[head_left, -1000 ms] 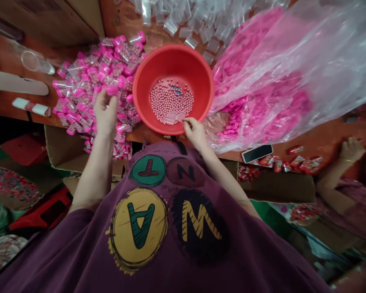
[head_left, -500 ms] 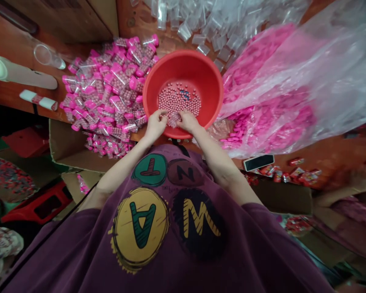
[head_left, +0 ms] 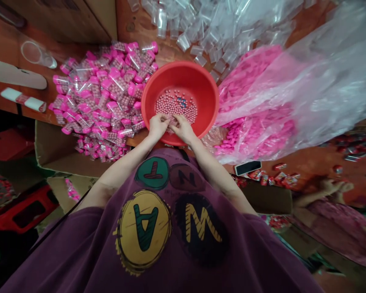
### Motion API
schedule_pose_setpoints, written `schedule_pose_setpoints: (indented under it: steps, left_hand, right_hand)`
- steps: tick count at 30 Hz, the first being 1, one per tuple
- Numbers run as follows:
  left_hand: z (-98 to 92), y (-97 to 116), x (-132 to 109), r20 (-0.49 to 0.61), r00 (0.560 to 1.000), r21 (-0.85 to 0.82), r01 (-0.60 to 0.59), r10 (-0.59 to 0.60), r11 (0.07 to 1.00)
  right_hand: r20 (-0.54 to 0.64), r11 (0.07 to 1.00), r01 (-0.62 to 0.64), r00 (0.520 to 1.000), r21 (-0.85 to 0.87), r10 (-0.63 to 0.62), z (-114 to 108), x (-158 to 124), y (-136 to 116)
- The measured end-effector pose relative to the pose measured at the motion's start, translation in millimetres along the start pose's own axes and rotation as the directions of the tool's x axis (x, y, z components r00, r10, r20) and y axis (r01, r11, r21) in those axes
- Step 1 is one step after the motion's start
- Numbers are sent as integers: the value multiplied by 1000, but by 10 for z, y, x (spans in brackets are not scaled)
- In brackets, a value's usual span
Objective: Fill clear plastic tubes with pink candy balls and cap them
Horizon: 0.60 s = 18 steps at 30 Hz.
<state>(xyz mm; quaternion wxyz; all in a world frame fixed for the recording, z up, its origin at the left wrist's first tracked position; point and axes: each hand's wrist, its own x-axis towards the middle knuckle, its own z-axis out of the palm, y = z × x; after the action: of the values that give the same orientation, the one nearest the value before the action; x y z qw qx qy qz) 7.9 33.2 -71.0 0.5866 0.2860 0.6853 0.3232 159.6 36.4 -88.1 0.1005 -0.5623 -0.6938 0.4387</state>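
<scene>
Over the near rim of a red plastic basin [head_left: 209, 93], my two hands meet with fingers curled together. Between them is a small clear container [head_left: 172, 121], mostly hidden and showing pinkish. My left hand [head_left: 158, 126] pinches its left side, and my right hand [head_left: 183, 128] closes on it from the right. Pink beads [head_left: 173, 103] cover part of the basin floor just beyond my fingers, with a few blue pieces [head_left: 182, 101] among them. Left of the basin is a heap of clear bottles with pink caps [head_left: 110, 93], filled with beads.
Empty clear containers [head_left: 207, 24] are piled behind the basin. A plastic bag of pink caps [head_left: 262, 130] spreads at right, a phone [head_left: 248, 168] near the table edge. A cardboard box [head_left: 64, 146] stands below the heap. Another person's hands [head_left: 335, 188] are at far right.
My hands have drawn closer together around the container, my right hand moving left and covering more of it. The view has shifted slightly; the other person's hands show more clearly.
</scene>
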Motion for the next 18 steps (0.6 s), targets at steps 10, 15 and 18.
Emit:
schedule_pose_setpoints:
  steps: [10, 15, 18]
  left_hand:
    - [-387, 152, -330, -118, 987, 99, -95, 106, 991]
    - [-664, 95, -515, -192, 979, 99, -53, 71, 994]
    - [-643, 10, -498, -206, 977, 57, -48, 59, 997]
  right_hand:
    - [-101, 927, -15, 995, -374, -25, -596, 686, 690]
    - [-90, 905, -5, 995, -426, -37, -617, 921, 780]
    - [92, 913, 90, 994, -398, -58, -294, 814, 508]
